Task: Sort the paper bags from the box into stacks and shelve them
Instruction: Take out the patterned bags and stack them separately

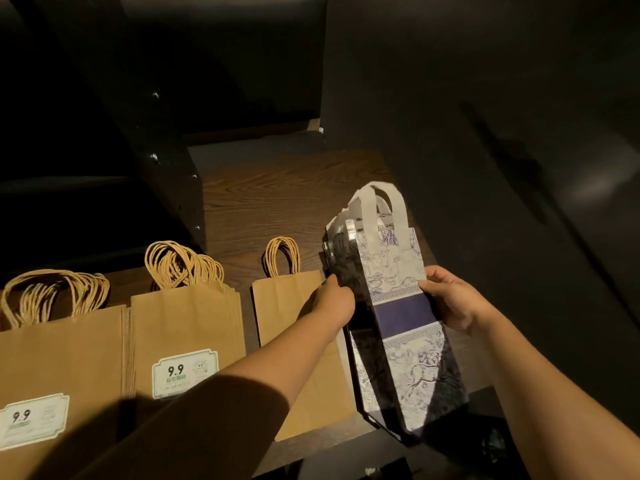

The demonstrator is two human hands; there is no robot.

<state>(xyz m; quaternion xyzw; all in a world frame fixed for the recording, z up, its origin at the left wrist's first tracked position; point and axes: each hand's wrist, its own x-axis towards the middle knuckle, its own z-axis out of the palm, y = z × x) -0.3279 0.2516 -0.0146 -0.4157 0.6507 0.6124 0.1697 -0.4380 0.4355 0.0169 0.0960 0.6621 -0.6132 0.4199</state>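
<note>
Two hands on printed bag stack (pixel 398 306), held over wooden shelf (pixel 277 202).
Long axis ran near-to-far, handles pointing away; stack pinched between left hand (pixel 332 306) and right hand (pixel 450 299), fingers closed on both long edges. Sat just right of plain kraft stack (pixel 294 341), right end slot. Both equally near.

The scene is dim and warm-toned, lit from above and behind the camera. The upper half sinks into near-black, with only small glints on screws in the dark divider (pixel 173 161). Light pools on the wood-grain shelf (pixel 277 202) and the brown paper bags (pixel 187 327). A faint sheen streaks the dark right wall (pixel 519 168). The near left sleeve (pixel 173 427) lies in deep shadow. Wide-angle bending curves the edges, and the frame is slightly soft throughout, softest at the bottom corners.
</note>
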